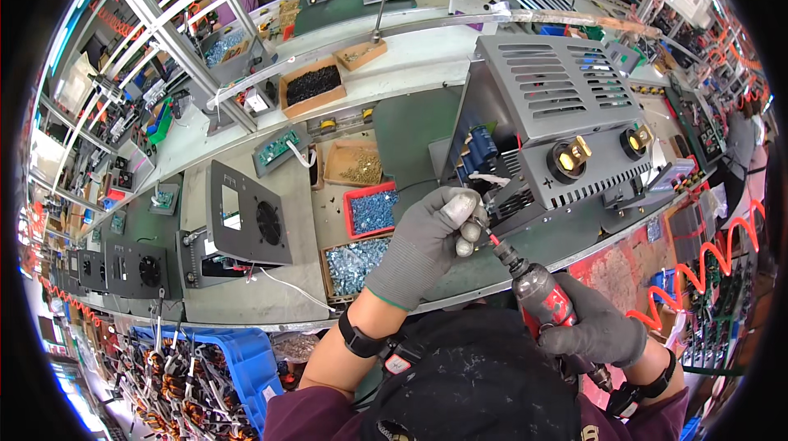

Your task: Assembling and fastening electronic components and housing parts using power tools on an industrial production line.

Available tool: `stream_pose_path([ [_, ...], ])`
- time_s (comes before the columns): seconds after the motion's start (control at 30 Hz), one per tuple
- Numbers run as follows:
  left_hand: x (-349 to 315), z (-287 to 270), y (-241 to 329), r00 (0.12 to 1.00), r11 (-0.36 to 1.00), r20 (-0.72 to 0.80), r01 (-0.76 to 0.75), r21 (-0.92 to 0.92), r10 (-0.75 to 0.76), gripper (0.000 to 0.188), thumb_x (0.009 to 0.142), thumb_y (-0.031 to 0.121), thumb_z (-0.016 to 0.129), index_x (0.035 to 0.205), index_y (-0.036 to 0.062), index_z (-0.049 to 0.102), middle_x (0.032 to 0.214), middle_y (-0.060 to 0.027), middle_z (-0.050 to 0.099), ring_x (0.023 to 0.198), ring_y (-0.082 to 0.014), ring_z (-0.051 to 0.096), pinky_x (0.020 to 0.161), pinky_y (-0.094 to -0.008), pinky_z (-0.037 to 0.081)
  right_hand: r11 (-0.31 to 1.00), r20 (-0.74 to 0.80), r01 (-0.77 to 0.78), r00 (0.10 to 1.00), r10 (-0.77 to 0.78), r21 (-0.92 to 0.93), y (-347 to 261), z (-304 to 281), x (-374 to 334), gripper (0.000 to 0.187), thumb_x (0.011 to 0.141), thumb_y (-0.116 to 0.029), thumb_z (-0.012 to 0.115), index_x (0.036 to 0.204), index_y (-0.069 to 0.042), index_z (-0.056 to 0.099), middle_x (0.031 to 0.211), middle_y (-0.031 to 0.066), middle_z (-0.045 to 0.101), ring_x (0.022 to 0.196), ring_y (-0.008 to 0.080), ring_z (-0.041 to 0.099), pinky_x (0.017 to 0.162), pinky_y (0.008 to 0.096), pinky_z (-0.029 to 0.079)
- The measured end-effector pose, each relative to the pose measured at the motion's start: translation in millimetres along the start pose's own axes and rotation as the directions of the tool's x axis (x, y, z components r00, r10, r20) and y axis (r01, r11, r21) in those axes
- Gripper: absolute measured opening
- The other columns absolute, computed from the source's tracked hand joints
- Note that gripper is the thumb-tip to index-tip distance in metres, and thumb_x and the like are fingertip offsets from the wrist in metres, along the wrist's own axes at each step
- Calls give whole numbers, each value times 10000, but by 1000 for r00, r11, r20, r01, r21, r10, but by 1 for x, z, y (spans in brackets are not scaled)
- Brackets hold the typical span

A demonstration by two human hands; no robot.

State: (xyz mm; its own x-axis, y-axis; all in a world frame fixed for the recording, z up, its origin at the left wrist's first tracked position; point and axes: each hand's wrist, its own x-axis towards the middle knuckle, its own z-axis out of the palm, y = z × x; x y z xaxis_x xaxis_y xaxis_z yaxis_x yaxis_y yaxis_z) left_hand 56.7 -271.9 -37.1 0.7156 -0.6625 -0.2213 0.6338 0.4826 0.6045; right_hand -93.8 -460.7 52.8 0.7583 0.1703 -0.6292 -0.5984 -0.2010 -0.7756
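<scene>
My right hand point(603, 322), in a grey glove, is wrapped round a red and black power screwdriver point(542, 293). Its bit points up and left toward my left hand point(439, 232), also gloved. The fingertips of that hand are pinched together at the bit's tip; what they hold is too small to make out. Just beyond both hands stands a grey metal machine housing point(533, 80) with slotted vents. Two brass-tipped round connectors point(568, 160) sit on its end panel, and blue cylindrical parts point(480, 146) show inside its open side.
Left of my hands are a red tray point(351, 232) of small bluish fasteners, a box of similar ones point(330, 277) and a cardboard box of brass-coloured pieces point(328, 172). A black panel with a fan point(246, 219) stands farther left. A red coiled hose point(698, 269) hangs at right.
</scene>
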Motion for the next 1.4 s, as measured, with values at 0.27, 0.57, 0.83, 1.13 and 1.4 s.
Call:
stream_pose_path([
  [0.27,1,4,-4,995,995,-33,-95,-38,93,271,931,182,577,1167,59,526,899,-74,599,637,-75,547,510,-197,424,995,-29,-25,999,22,-95,-2,2,2,789,715,-416,780,1279,-3,414,997,106,551,899,179,544,786,334,460],
  [0.57,6,17,-4,992,992,-43,-122,-44,120,239,948,172,546,1140,31,533,907,-84,614,621,-60,517,511,-200,428,999,-83,-4,997,-1,-53,-11,8,-2,810,740,-367,775,1340,1,375,1076,113,534,945,174,531,817,323,453],
  [0.83,9,22,9,987,988,92,-141,70,134,345,958,278,533,1182,16,505,922,-74,625,611,-67,508,500,-208,420,977,-77,73,995,-59,201,-19,16,-10,825,735,-344,786,1349,3,359,1107,85,508,950,159,517,812,311,451],
  [1.13,42,36,36,985,836,160,-139,531,62,514,938,457,507,1182,8,566,724,30,486,600,-20,422,487,-168,331,980,-397,98,917,-22,173,-30,18,-30,764,725,-464,760,1250,-1,452,1016,65,532,938,151,505,826,321,432],
  [1.4,55,43,36,986,845,163,-124,519,45,330,917,349,585,993,28,601,680,30,502,536,-15,411,439,-172,316,977,-370,20,927,62,214,-56,21,-28,729,759,-377,756,1299,-12,428,1033,62,547,942,136,511,831,308,439],
])
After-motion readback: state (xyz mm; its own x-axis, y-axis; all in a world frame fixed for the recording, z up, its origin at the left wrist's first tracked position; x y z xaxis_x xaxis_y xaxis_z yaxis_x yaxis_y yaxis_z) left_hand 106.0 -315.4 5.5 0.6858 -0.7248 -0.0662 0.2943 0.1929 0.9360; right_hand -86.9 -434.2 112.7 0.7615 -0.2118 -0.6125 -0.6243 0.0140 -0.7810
